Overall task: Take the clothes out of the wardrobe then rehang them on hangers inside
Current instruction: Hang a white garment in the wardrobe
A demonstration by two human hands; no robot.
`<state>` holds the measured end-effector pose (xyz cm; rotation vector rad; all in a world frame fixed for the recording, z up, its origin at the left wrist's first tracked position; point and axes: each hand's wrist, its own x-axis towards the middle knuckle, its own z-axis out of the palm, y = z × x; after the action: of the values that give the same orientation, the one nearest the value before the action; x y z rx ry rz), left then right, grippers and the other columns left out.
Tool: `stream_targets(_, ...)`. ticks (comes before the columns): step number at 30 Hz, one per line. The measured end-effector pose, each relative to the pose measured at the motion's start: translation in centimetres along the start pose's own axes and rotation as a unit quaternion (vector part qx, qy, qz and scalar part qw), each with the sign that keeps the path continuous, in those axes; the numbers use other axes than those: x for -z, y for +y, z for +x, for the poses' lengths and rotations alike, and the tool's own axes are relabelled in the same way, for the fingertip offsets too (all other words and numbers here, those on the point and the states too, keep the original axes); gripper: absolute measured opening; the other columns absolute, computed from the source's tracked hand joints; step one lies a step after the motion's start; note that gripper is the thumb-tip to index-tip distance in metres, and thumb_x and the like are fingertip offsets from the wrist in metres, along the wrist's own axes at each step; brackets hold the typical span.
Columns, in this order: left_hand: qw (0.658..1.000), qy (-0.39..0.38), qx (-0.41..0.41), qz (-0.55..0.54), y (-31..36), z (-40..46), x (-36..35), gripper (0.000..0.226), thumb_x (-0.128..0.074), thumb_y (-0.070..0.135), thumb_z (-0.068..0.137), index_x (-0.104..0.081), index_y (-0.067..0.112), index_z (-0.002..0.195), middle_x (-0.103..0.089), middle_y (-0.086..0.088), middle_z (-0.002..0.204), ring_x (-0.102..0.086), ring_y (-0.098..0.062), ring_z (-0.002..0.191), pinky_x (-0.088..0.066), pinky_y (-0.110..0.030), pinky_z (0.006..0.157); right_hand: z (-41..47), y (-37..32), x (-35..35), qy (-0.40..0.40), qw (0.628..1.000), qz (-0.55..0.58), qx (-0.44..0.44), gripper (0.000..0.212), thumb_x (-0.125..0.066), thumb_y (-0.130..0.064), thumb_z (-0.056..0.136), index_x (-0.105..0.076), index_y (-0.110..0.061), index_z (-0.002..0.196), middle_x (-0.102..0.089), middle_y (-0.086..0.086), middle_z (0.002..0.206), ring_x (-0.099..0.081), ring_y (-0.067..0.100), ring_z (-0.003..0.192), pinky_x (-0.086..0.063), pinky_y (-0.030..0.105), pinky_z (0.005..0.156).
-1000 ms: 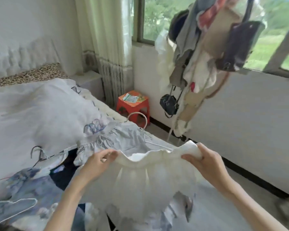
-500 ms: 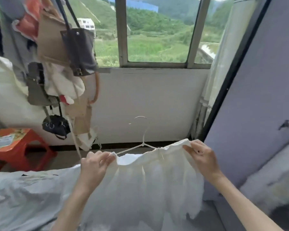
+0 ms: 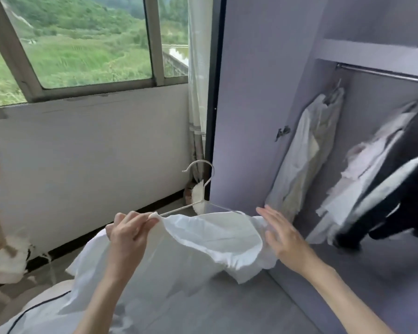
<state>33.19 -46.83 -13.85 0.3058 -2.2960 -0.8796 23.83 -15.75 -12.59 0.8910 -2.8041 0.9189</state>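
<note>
A white skirt [image 3: 203,239] hangs on a thin white wire hanger [image 3: 204,186] in front of me. My left hand [image 3: 128,232] pinches the skirt's waistband and the hanger's left end. My right hand [image 3: 279,233] is off the cloth, fingers straight, just right of the waistband. The lilac wardrobe [image 3: 263,97] stands open on the right. Its metal rail [image 3: 381,73] carries a pale garment [image 3: 307,153] at the left end and a white and a black garment [image 3: 384,194] further right.
A window [image 3: 82,44] and a white wall fill the left half. A curtain [image 3: 196,92] hangs in the corner beside the wardrobe. Bags and cloth on a rack [image 3: 3,256] show at the far left. Grey bedding [image 3: 179,309] lies below my arms.
My view has swung right from the bed to the open wardrobe, carrying the skirt on its hanger along. My right hand has let go of the waistband and opened.
</note>
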Motion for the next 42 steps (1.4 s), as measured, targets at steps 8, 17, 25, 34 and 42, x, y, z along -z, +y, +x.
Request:
stream_targets(8, 0.995, -0.067, -0.024, -0.076, 2.1, 0.5, -2.1, 0.011, -0.054, 0.032, 0.081, -0.063, 0.036, 0.075, -0.055, 0.013, 0.08, -0.041, -0.003, 0.079, -0.021, -0.015, 0.085, -2.5, 1.2, 1.2, 0.047, 0.996, -0.079, -0.012, 0.039, -0.043, -0.045, 0.087, -0.063, -0.016, 0.103, -0.051, -0.012, 0.093, -0.045, 0.005, 0.091, -0.037, 0.024, 0.077)
stream_targets(17, 0.962, -0.109, 0.063, -0.242, 7.6, 1.6, -6.8, 0.032, -0.059, 0.014, 0.089, -0.059, 0.026, 0.059, -0.061, 0.015, 0.077, -0.049, -0.006, 0.084, -0.035, -0.008, 0.067, -6.2, 6.4, 4.4, 0.175, 0.972, -0.095, -0.124, 0.045, -0.037, -0.047, 0.081, -0.058, -0.014, 0.059, -0.042, -0.01, 0.059, -0.046, 0.019, 0.064, -0.024, 0.025, 0.062)
stream_targets(25, 0.941, -0.236, -0.079, -0.229, 12.2, 4.0, -11.1, 0.029, -0.042, 0.05, 0.092, -0.069, 0.04, 0.096, -0.065, 0.022, 0.098, -0.057, 0.002, 0.09, -0.041, -0.016, 0.079, -7.0, 9.0, 9.0, 0.26, 0.954, -0.062, -0.138, 0.018, -0.043, -0.043, 0.08, -0.049, -0.028, 0.073, -0.032, -0.023, 0.058, -0.038, -0.004, 0.069, -0.031, 0.022, 0.062)
stream_targets(34, 0.95, -0.182, -0.251, -0.028, 14.5, 5.0, -17.9, 0.014, -0.043, 0.046, 0.089, -0.046, 0.034, 0.082, -0.049, 0.029, 0.074, -0.042, -0.006, 0.072, -0.025, -0.029, 0.068, -8.4, 12.5, 12.6, 0.26, 0.947, 0.021, -0.19, 0.034, -0.061, -0.039, 0.083, -0.064, -0.012, 0.063, -0.053, 0.002, 0.066, -0.045, 0.02, 0.072, -0.031, 0.018, 0.069)
stream_targets(42, 0.951, -0.176, -0.253, -0.02, 18.3, 4.6, -21.7, 0.015, -0.046, 0.03, 0.088, -0.042, 0.036, 0.076, -0.047, 0.028, 0.078, -0.033, -0.006, 0.068, -0.018, -0.026, 0.069, -10.1, 14.7, 17.2, 0.347, 0.897, 0.106, -0.254, 0.018, -0.061, -0.017, 0.088, -0.07, -0.003, 0.084, -0.061, -0.011, 0.082, -0.051, 0.011, 0.093, -0.035, 0.006, 0.08)
